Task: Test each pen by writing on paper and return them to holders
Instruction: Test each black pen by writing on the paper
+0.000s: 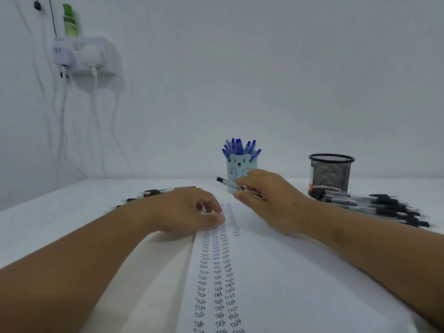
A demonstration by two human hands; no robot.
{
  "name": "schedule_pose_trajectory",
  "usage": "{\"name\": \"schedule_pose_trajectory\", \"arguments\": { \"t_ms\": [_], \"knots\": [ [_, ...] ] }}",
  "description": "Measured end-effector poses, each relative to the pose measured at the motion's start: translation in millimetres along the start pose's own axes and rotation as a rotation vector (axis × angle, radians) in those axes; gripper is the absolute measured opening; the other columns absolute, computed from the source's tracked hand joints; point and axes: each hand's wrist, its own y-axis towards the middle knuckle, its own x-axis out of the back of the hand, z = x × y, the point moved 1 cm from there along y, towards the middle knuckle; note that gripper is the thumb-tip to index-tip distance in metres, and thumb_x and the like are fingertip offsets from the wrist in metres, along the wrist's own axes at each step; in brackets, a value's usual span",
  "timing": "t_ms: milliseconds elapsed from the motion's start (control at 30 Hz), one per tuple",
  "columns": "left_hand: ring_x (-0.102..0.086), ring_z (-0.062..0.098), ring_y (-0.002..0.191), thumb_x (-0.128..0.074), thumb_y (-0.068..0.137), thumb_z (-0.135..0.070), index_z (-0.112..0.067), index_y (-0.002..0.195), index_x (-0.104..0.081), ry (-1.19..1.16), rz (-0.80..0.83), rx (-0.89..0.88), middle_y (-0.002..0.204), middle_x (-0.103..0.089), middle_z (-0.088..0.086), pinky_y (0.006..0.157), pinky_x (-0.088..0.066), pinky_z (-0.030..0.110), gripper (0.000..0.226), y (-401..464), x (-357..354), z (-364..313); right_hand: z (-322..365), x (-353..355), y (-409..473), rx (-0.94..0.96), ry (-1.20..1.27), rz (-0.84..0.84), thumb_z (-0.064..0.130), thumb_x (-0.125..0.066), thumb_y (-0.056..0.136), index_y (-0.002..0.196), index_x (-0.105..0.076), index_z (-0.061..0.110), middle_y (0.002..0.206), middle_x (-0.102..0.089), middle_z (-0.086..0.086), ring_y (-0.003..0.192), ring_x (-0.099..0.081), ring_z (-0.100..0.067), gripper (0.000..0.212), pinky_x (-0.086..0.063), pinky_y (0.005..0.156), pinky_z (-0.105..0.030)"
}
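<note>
A white sheet of paper (264, 272) lies in front of me, filled with columns of the word "Test". My left hand (185, 210) rests on the paper's upper left part, fingers loosely curled and pressing it down. My right hand (266, 195) pinches a clear pen with a black cap (228, 183), held just above the paper's top edge, cap end pointing left. Behind it stands a light blue bear holder (240, 169) full of blue pens (240, 146). An empty-looking black mesh holder (331, 173) stands to the right.
A pile of black pens (374, 205) lies on the table to the right of the mesh holder. More dark pens (153, 193) lie behind my left hand. A wall socket shelf (84, 55) with cables and a green bottle (70, 20) hangs on the left wall.
</note>
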Motion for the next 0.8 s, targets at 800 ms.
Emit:
{"name": "schedule_pose_trajectory", "arguments": {
  "t_ms": [800],
  "knots": [
    [-0.047, -0.016, 0.106, -0.066, 0.088, -0.054, -0.046, 0.100, -0.065, 0.072, -0.074, -0.169, 0.109, -0.060, -0.029, 0.089, -0.036, 0.008, 0.014, 7, -23, -16, -66, 118, -2, -0.537, -0.732, 0.381, 0.003, -0.075, 0.066, 0.095, -0.078, 0.014, 0.094, -0.074, 0.000, 0.090, -0.072, -0.025, 0.032, -0.059, 0.080, -0.041]
  ]
}}
